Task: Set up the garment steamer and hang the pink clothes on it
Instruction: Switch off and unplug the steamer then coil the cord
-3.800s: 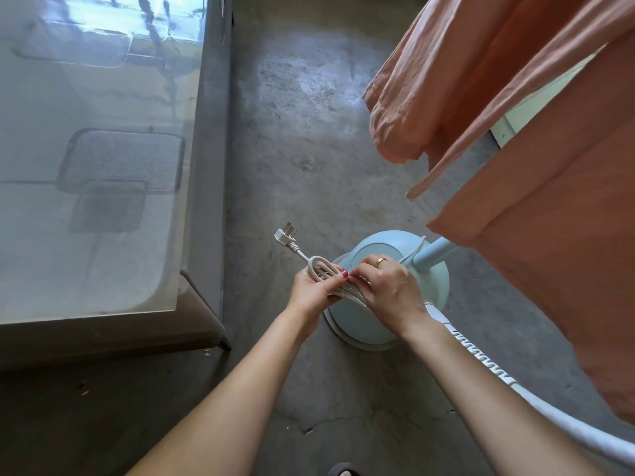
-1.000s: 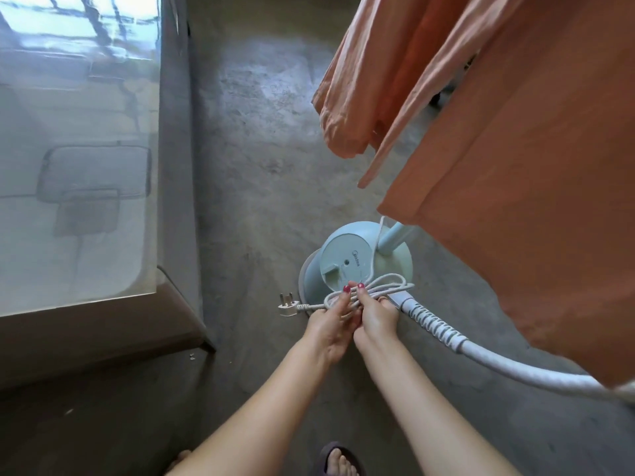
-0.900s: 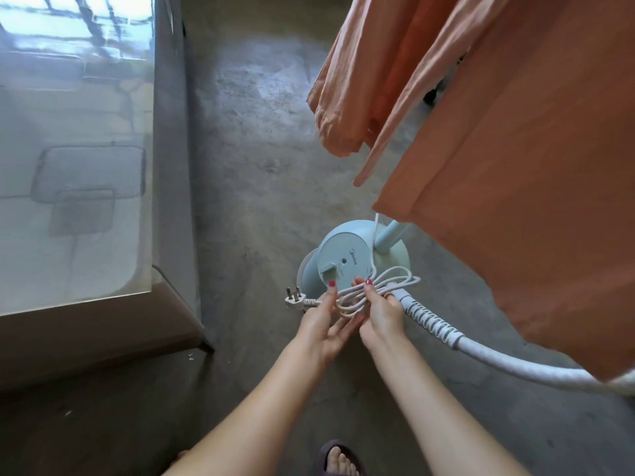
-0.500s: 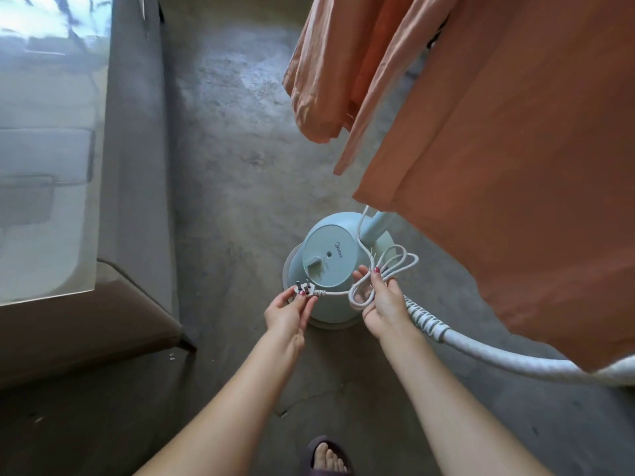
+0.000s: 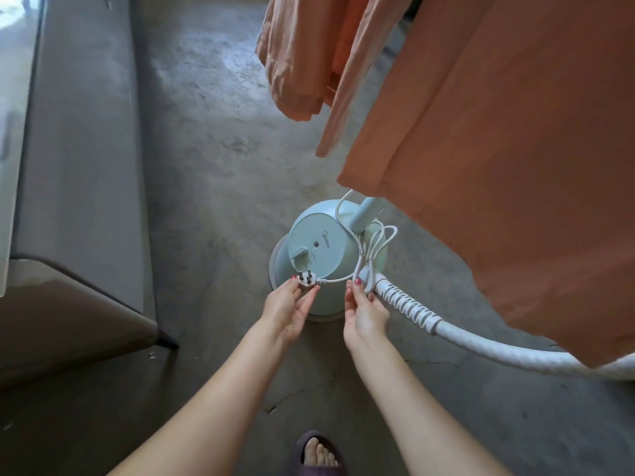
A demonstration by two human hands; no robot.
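**Power cord being uncoiled at the steamer base**

While the concrete floor (image 5: 206, 173) carries everything here, its far-left edge is taken by a grey, smooth-sided piece of furniture (image 5: 82, 159) with a rounded corner and a thin dark foot.

Next comes the left hand (image 5: 287, 309), palm turned up, its thumb and fingertips pinching the plug (image 5: 307, 279): a small white block with metal pins pointing away from the person. Holding it by the body probably keeps the pins free for a socket.

From the plug a thin, glossy white cord (image 5: 335, 279) runs across the steamer base (image 5: 319, 249), a pale blue, smooth plastic dome standing on the floor near the middle, with a knob on top. The right hand (image 5: 364, 312) holds the cord between thumb and fingers just where the loose loops begin, apparently to feed out slack without the loops tangling.

Touching that hand's right side, the ribbed white collar of the hose (image 5: 481, 341) leaves the base and curves off to the right edge as a woven-looking tube. A pale blue pole (image 5: 366, 213) rises from the base.

Above and right, the pink clothes (image 5: 498, 149) already hang, matte and softly creased, covering the pole's upper part. A foot in a dark slipper (image 5: 318, 455) shows at the bottom edge.
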